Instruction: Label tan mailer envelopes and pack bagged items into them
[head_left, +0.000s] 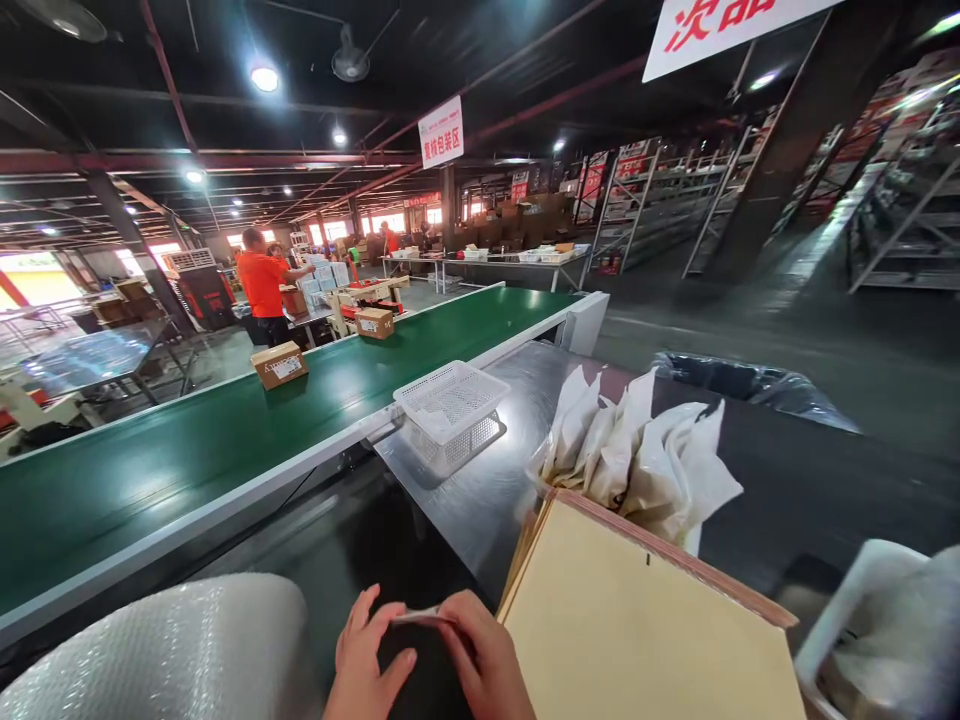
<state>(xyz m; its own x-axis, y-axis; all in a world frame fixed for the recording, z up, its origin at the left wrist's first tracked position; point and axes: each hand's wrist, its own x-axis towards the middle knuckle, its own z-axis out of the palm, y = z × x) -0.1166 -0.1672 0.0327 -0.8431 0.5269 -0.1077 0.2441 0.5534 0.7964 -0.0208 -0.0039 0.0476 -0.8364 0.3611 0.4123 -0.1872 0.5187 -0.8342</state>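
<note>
A thin white slip (418,616) is stretched between my hands at the bottom middle, seen nearly edge-on. My right hand (484,655) pinches its right end between thumb and bent fingers. Its left end meets the fingertips of my left hand (366,655), whose thumb stands apart below; how those fingers grip it is partly hidden. Just right of my hands is a stack of flat tan cardboard sheets (645,610). A large roll of bubble wrap (172,640) stands to the left.
A green conveyor belt (330,400) crosses ahead, carrying cardboard boxes (280,366). On the metal table (517,400) are white perforated baskets (451,400) and white plastic bags (667,460). A white bin (855,600) is at right. A person in orange (262,285) stands beyond the belt.
</note>
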